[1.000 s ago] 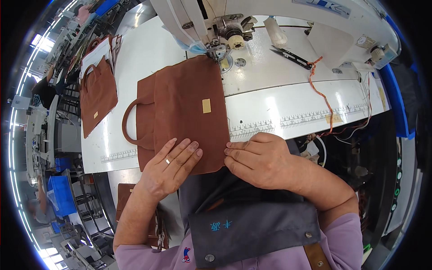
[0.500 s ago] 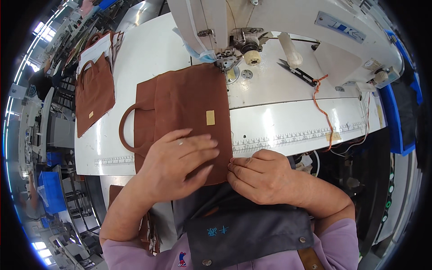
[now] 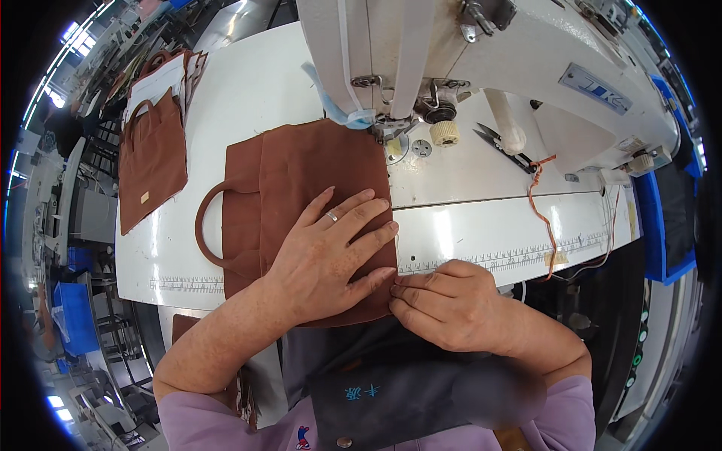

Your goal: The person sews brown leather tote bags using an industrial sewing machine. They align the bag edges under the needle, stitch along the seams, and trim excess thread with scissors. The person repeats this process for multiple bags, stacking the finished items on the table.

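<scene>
At the near edge of the white table (image 3: 248,90), my right hand (image 3: 451,308) pinches the right side of the brown bag (image 3: 323,161); my left hand (image 3: 323,259) rests palm-down on it, fingers spread, grasping nothing. Bag lies flat, far right corner at the sewing machine (image 3: 519,45). Black snips (image 3: 519,159) rightward, second bag (image 3: 154,169) far left.

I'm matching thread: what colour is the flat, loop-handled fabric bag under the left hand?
The fabric bag is reddish brown, clearest in the head view.
</scene>
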Demonstrator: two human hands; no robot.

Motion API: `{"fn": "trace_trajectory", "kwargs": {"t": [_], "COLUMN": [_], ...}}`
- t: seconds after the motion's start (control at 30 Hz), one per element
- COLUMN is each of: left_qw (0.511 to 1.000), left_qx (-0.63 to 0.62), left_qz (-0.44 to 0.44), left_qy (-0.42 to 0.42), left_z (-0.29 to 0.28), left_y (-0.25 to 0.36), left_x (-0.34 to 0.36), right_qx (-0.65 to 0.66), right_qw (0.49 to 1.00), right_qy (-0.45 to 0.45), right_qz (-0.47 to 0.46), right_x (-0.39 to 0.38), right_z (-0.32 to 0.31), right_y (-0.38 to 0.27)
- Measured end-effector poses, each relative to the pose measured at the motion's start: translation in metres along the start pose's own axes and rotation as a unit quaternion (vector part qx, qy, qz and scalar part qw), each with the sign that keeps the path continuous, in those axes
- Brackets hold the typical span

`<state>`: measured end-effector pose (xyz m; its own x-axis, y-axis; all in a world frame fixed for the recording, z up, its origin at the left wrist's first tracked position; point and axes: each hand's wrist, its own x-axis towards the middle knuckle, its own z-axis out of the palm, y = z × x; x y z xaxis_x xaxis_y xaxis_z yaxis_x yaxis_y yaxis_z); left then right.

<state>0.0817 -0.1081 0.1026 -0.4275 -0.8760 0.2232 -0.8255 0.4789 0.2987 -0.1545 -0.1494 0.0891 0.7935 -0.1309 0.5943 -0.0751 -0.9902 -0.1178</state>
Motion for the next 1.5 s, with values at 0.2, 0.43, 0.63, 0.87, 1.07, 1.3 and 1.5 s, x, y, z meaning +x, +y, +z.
{"fn": "trace_trajectory", "kwargs": {"t": [0.2,0.43,0.63,0.87,1.07,1.3,1.5], "left_qw": [1.000,0.998,0.993,0.987,0.982,0.977,0.987], "left_qx": [0.009,0.026,0.027,0.047,0.048,0.017,-0.046], "left_qz": [0.005,0.017,0.032,0.036,0.043,0.104,0.116], "left_qy": [0.022,0.055,0.109,0.149,0.179,0.188,0.097], "left_z": [0.003,0.000,0.003,0.003,0.006,-0.009,0.005], "left_y": [-0.018,-0.037,-0.057,-0.078,-0.096,-0.099,-0.073], "left_x": [0.017,0.035,0.046,0.061,0.075,0.073,0.040], "right_qx": [0.006,0.008,-0.002,-0.004,-0.040,-0.071,-0.045], "right_qw": [1.000,1.000,0.999,1.000,0.999,0.995,0.997], "right_qy": [-0.008,-0.019,-0.032,-0.017,0.020,-0.029,-0.022], "right_qz": [-0.002,-0.012,-0.020,-0.015,0.020,0.066,0.056], "right_x": [0.011,0.024,0.036,0.046,0.047,0.046,0.044], "right_z": [0.003,0.008,0.011,0.020,0.030,0.028,0.025], "right_y": [0.024,0.051,0.071,0.095,0.106,0.114,0.111]}}
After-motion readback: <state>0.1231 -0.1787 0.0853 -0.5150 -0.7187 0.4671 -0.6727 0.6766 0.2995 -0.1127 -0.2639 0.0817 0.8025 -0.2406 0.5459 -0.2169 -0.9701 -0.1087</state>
